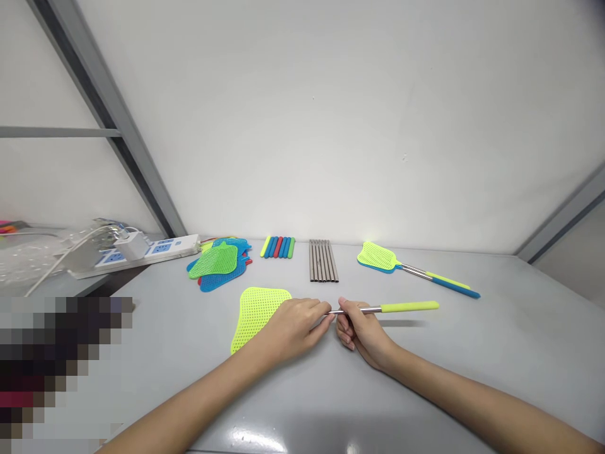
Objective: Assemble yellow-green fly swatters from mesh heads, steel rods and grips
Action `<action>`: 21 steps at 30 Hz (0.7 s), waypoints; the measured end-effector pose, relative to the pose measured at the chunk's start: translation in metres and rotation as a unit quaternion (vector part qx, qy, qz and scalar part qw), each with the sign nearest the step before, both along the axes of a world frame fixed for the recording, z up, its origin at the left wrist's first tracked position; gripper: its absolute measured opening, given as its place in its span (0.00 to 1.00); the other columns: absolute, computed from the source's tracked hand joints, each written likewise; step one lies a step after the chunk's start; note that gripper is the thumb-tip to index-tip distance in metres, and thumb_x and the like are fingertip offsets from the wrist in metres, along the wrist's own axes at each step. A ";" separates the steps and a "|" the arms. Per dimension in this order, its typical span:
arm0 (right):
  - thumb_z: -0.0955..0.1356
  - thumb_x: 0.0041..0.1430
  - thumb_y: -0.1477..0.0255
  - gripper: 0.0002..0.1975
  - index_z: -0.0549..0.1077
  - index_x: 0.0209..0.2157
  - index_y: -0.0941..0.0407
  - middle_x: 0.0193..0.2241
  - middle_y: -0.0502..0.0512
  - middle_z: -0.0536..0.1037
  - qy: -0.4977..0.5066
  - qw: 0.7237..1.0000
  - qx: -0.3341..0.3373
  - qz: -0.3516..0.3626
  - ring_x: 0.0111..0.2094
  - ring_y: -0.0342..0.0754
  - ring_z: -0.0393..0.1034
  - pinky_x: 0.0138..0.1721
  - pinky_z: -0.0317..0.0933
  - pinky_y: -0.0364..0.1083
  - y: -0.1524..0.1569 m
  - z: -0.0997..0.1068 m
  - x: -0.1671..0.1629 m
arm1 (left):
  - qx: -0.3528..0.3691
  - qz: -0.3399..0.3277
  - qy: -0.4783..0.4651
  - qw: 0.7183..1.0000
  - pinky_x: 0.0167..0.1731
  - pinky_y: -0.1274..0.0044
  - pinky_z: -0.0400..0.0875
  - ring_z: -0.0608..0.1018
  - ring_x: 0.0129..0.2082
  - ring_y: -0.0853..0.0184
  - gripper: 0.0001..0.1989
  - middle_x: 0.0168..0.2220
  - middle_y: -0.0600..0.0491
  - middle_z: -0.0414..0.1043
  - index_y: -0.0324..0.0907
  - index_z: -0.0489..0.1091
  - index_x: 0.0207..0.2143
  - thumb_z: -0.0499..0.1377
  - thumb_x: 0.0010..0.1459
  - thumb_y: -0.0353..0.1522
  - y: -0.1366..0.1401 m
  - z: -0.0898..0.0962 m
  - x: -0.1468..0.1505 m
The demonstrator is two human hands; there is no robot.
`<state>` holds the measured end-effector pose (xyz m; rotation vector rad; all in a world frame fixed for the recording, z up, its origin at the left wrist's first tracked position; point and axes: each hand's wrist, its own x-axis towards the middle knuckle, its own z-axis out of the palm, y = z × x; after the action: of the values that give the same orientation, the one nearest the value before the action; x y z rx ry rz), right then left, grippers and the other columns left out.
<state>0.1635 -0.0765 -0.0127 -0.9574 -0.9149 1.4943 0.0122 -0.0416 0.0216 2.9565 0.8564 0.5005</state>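
Note:
In front of me a fly swatter with a yellow-green mesh head [259, 310] lies across both hands just above the table. My left hand [301, 321] is closed around the neck end, partly covering the head. Thumb and fingers of my right hand [359, 328] pinch its metal rod [370, 309], a short way right of the left hand. A yellow-green grip [410, 307] forms the rod's right end, held off the surface above its shadow. How head and rod meet is hidden by my left fingers.
Loose mesh heads [215, 265] are piled at the back left. Several coloured grips [278, 247] and metal rods [323, 261] lie in rows near the wall. Two whole swatters [378, 257] rest at the right. A power strip [163, 248] with a plugged-in charger sits far left.

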 end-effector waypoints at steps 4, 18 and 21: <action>0.64 0.50 0.60 0.23 0.57 0.10 0.58 0.08 0.43 0.54 -0.001 1.000 -0.003 -0.001 0.09 0.36 0.50 0.10 0.41 0.38 0.000 0.001 0.000 | 0.007 -0.001 -0.005 1.000 0.23 0.78 0.56 0.68 0.23 0.71 0.15 0.24 0.55 0.65 0.40 0.63 0.28 0.41 0.61 0.35 0.001 -0.001 0.000; 0.64 0.51 0.60 0.20 0.62 0.15 0.59 0.10 0.43 0.53 0.006 0.999 -0.010 0.035 0.11 0.36 0.50 0.10 0.43 0.37 0.000 -0.001 0.002 | 0.040 0.061 0.017 0.997 0.26 0.76 0.58 0.67 0.27 0.67 0.09 0.26 0.53 0.65 0.40 0.62 0.29 0.44 0.59 0.28 -0.003 -0.008 0.004; 0.64 0.51 0.61 0.19 0.62 0.16 0.59 0.10 0.43 0.53 0.011 0.999 -0.017 0.045 0.12 0.36 0.50 0.11 0.43 0.37 0.000 0.001 0.002 | 0.021 0.050 0.009 0.998 0.28 0.77 0.59 0.67 0.28 0.68 0.09 0.27 0.53 0.64 0.40 0.62 0.30 0.44 0.58 0.26 -0.002 -0.008 0.003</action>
<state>0.1659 -0.0767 -0.0114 -0.9339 -0.9292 1.5972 0.0157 -0.0439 0.0134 2.9711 1.0136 0.5025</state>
